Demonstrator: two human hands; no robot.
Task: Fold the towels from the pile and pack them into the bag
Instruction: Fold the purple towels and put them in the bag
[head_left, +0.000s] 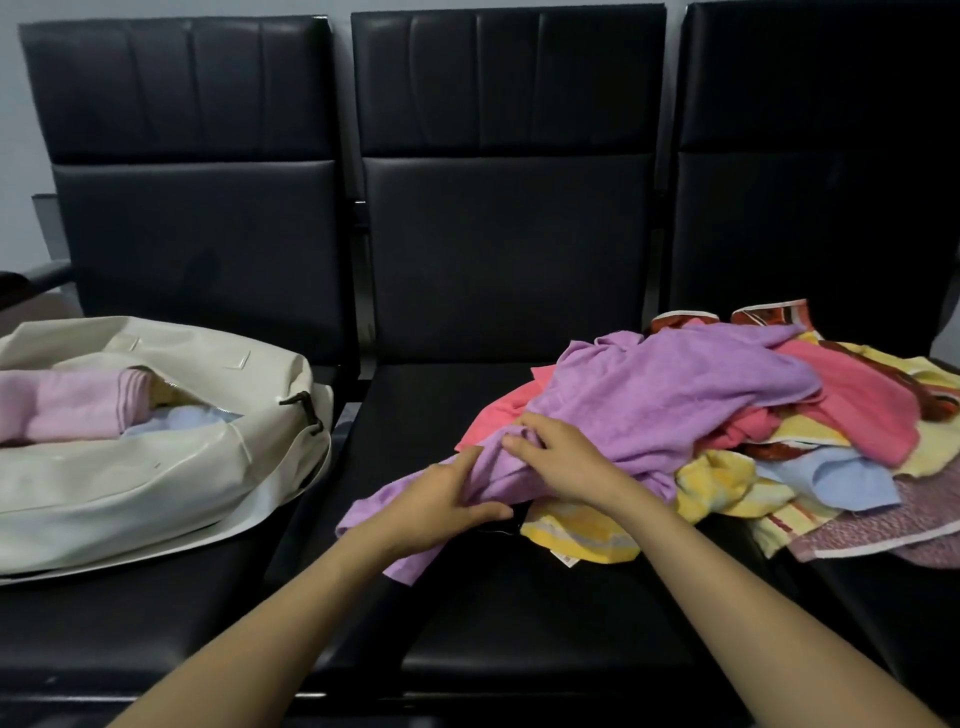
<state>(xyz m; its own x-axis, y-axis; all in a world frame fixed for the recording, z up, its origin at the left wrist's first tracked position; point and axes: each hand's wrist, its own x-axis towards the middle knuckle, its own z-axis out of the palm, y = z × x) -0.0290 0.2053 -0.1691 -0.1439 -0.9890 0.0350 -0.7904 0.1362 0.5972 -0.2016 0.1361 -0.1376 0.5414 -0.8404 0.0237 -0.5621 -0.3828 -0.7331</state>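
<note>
A row of black padded seats (493, 249) fills the view, seen from above by the person working. On the left seat a cream bag (130, 493) lies on its side with its mouth open toward the middle, probably so folded towels can slide straight in. A rolled pink towel (72, 405) and something pale blue already sit inside.

On the right, a loose pile (841, 415) of coloured towels spills across two seats. A purple towel (675, 395) lies on top, one end dragged onto the bare middle seat, which seems to serve as the folding space.

Both hands are on that dragged end. The left hand (441, 504) grips a bunched fold between thumb and fingers, and the right hand (561, 457) pinches the cloth just beside it, likely to pull the towel clear.
</note>
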